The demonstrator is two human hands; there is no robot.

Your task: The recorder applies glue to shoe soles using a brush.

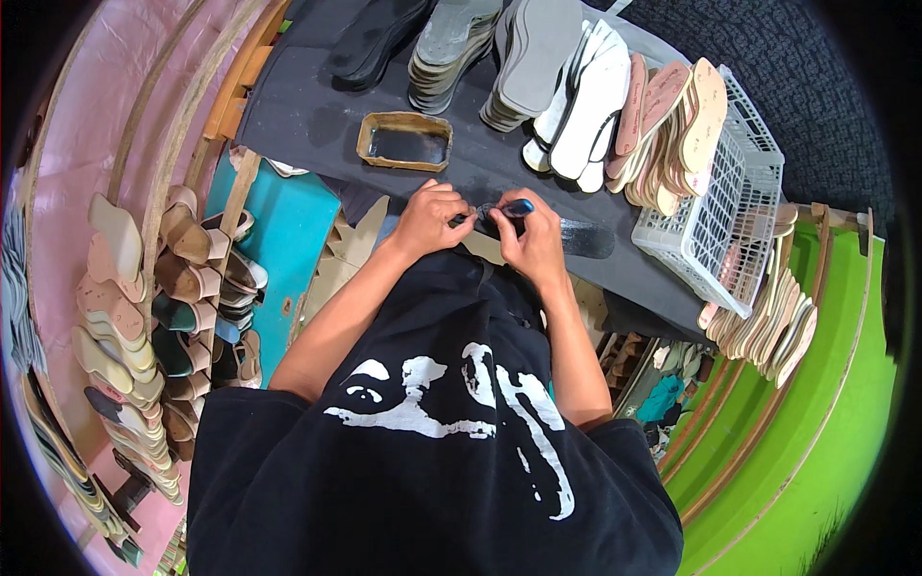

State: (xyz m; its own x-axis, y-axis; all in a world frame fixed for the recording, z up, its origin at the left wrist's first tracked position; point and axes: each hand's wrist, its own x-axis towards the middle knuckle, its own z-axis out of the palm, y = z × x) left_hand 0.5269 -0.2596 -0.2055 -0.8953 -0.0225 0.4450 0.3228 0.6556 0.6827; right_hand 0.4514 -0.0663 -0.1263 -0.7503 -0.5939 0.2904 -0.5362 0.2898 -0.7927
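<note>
My left hand is closed in a pinch at the table's front edge, fingertips around a small dark piece I cannot make out. Just beside it, my right hand grips a short tool with a blue and black handle; its working end is too small to tell. The two hands nearly meet at their fingertips. To the right of my right hand lies a shiny black insole-shaped piece on the dark table cover. Beyond my hands stands a shallow brown tray with a dark inside.
Stacks of black insoles, grey insoles, white insoles and pinkish insoles line the table's far side. A white plastic crate stands at the right. Racks of shoes and soles rise at my left.
</note>
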